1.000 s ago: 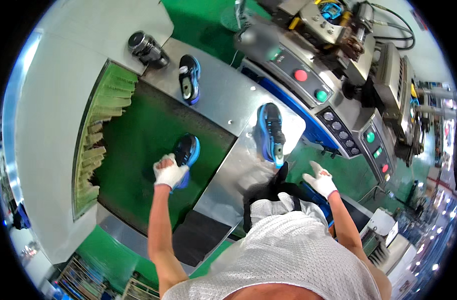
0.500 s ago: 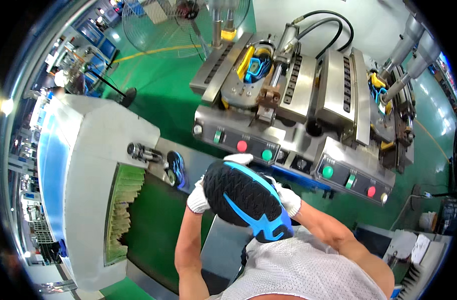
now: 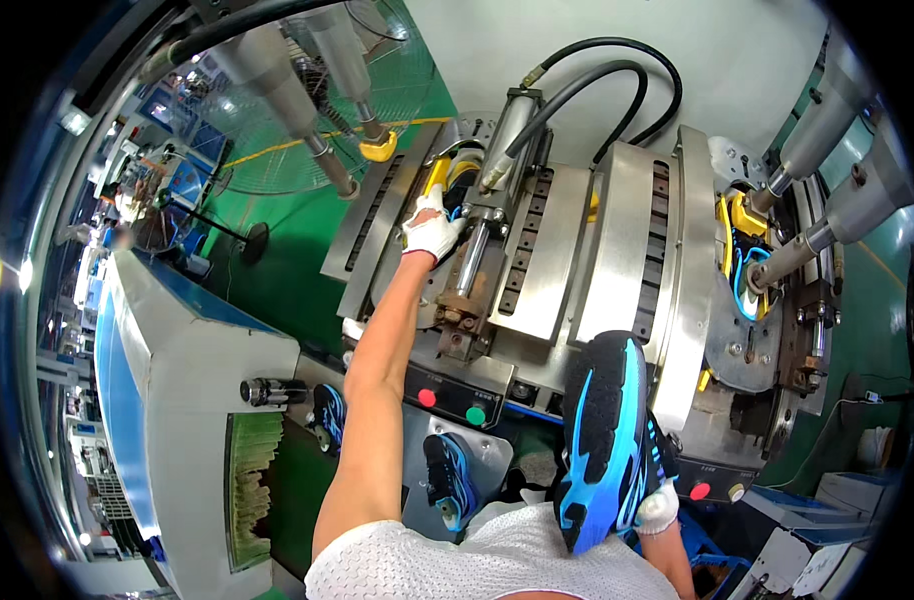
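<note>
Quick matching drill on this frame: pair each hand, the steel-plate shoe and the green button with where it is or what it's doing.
1. left hand
2. right hand
3. plate shoe
4. green button

a. lying loose on steel
b. on the panel beside a red button
c. holding a sole-up shoe
d. reaching into the press

Pairs: 1-d, 2-c, 3-a, 4-b

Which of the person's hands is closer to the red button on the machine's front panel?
The left. Its gloved hand reaches well up into the press, on the shoe there, straight above the red button. The right hand holds a blue and black shoe lower right, farther off.
</note>
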`<state>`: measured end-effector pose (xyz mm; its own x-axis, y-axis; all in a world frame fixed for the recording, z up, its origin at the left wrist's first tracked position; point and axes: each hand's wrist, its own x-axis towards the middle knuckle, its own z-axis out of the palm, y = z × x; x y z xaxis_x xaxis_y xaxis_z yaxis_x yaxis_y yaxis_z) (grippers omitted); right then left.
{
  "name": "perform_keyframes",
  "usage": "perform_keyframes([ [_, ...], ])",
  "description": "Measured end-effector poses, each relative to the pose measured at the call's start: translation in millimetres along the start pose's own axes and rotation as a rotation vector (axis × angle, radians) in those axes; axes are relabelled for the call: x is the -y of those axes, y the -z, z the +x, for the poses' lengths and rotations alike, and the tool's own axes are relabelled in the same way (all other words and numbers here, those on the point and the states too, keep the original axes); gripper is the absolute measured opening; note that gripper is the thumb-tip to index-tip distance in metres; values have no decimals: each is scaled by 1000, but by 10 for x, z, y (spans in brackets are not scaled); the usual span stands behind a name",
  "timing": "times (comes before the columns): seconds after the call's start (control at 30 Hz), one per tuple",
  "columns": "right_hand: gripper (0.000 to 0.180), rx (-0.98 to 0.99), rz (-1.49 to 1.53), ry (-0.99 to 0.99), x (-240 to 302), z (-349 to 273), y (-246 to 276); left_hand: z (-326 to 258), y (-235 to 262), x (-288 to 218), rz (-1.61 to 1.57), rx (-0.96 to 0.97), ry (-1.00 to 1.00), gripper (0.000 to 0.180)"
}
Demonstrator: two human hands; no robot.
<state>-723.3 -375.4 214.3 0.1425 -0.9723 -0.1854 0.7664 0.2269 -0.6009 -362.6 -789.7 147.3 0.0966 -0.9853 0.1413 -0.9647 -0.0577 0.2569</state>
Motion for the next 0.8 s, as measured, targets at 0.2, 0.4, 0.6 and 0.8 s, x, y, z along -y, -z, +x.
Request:
perform_keyframes([
  [0.2, 81, -168, -40, -39, -208, -199, 379, 418, 460, 106, -6, 130, -5, 79],
  [0.4, 20, 120, -1283, 310, -145, 448, -343, -796, 1682, 457, -282, -89, 9, 75],
  [0.6, 33, 46, -235, -157, -830, 2233, -1690, -2810, 1989, 1232, -539, -226, 111, 66],
  [0.8, 23, -146, -722, -141, -1557, 4560, -1818, -4678, 1461, 1940, -356, -58, 573, 65],
])
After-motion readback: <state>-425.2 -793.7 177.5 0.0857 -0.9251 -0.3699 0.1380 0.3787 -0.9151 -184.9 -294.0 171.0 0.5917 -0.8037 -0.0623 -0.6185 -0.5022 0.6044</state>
